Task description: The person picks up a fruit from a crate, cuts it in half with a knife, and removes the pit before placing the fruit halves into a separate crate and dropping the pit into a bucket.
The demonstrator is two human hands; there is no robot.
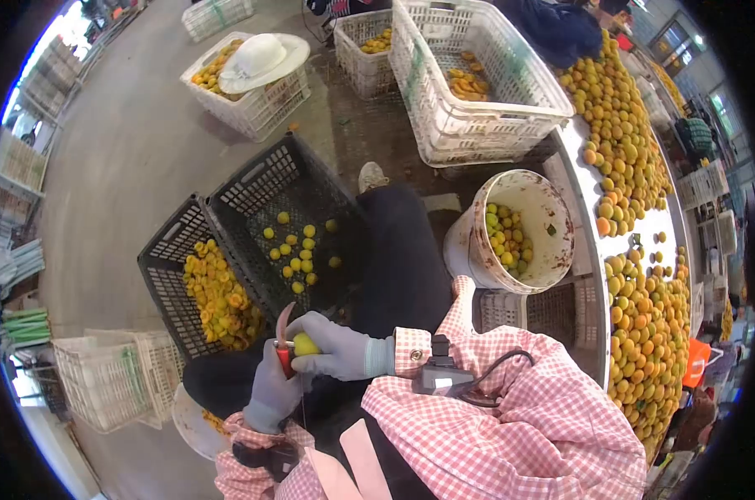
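Note:
Gloved in grey, my left hand (271, 385) is closed round a red-handled cutting tool that looks like pruning shears (284, 358), its curved blade pointing up. My right hand (337, 346), in a matching glove, grips a green-yellow apricot (305, 344) against the tool's metal part. Both hands meet above my lap. Just beyond them, a black crate (256, 179) has several loose yellow-green apricots (298, 250) on its bottom. Beside it, another black crate (165, 242) holds a heap of cut apricot pieces (219, 296).
A stained white bucket (469, 242) with apricots stands right of my leg. Farther right, a table (590, 200) bears heaps of apricots (635, 142). White crates (494, 125) with orange pieces stand ahead; a white hat (265, 62) rests on one. More white crates (98, 379) lie left.

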